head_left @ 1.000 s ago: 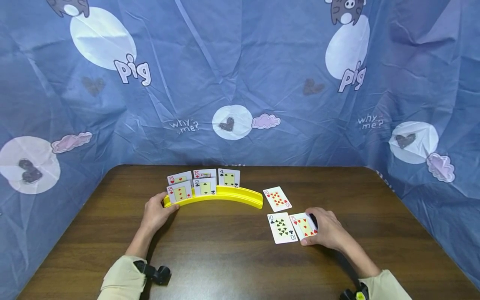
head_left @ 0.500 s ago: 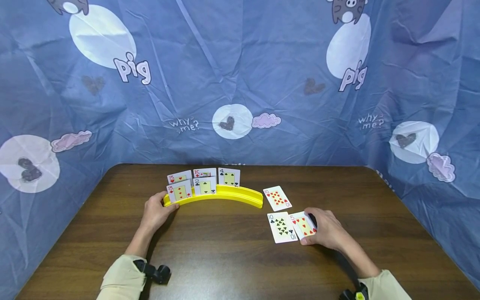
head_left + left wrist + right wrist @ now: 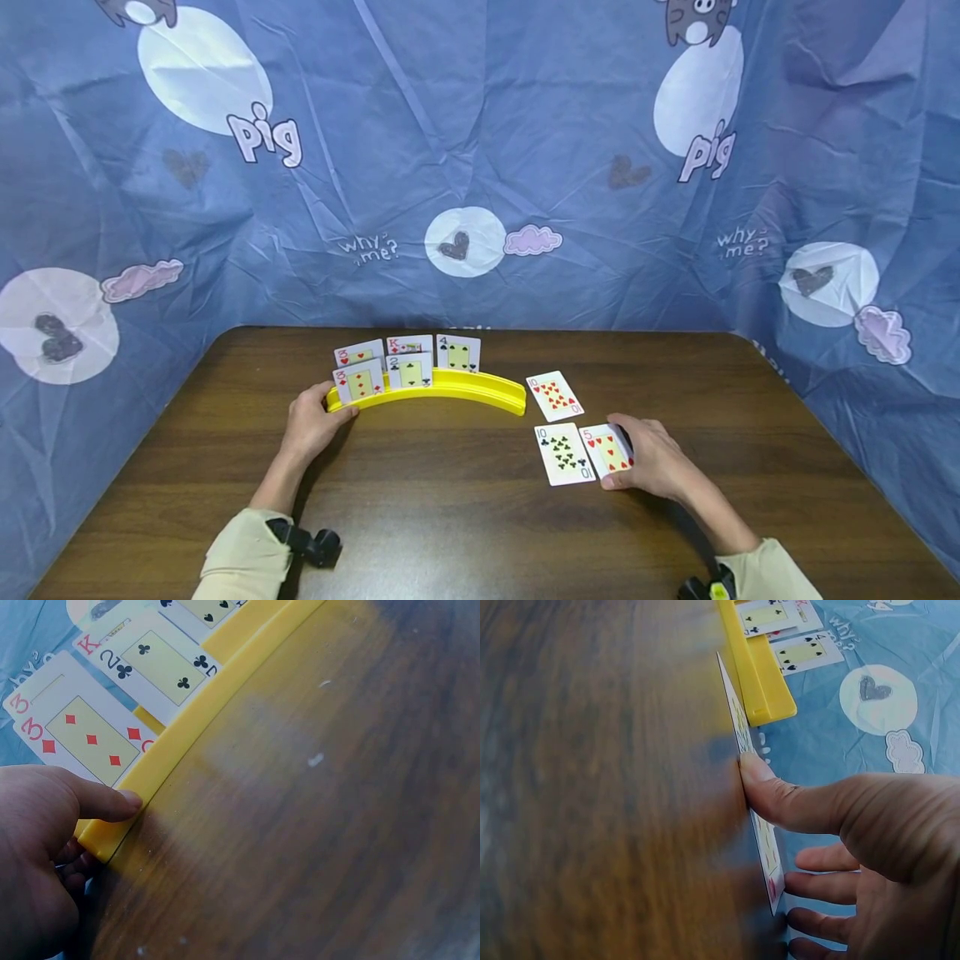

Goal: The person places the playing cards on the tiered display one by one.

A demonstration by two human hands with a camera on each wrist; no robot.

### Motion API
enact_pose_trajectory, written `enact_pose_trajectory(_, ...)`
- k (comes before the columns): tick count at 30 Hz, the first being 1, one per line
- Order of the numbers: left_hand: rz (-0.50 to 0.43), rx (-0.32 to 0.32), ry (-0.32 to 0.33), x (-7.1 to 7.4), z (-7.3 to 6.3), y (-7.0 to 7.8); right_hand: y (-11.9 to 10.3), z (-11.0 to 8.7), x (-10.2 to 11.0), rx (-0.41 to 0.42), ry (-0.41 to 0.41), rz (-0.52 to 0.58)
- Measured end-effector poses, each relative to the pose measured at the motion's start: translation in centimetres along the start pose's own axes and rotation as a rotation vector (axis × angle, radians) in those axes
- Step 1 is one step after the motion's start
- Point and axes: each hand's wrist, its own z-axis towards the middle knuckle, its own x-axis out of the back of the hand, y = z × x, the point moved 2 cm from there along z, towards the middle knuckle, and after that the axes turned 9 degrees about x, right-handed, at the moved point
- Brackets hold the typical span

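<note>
My left hand (image 3: 313,425) grips the left end of a curved yellow card holder (image 3: 472,392), thumb on its front face. Standing in the holder's front row are the three of diamonds (image 3: 358,385) and two of clubs (image 3: 410,372). Behind them rise the three of hearts (image 3: 360,353), a king of diamonds (image 3: 408,343) and the four of spades (image 3: 459,355). On the right, my right hand (image 3: 651,458) holds the five of hearts (image 3: 606,450) by its edges between thumb and fingers, low at the tabletop. The card's right side is partly hidden by the hand.
Face up beside the five lies the ten of clubs (image 3: 564,455). Farther back, the ten of hearts (image 3: 555,397) lies close to the holder's right end. A brown wooden table (image 3: 450,517) carries everything, and a blue printed cloth (image 3: 480,167) hangs behind it.
</note>
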Motion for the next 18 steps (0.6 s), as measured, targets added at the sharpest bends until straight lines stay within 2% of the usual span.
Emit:
enact_pose_trajectory(9, 0.002, -0.011, 0.006, 0.06, -0.06, 0.0, 0.01, -0.09, 0.06, 0.078, 0.047, 0.007)
enact_pose_trajectory(18, 0.004, -0.007, 0.006, -0.01, 0.01, 0.01, 0.27, -0.08, 0.48, 0.126, 0.159, -0.079)
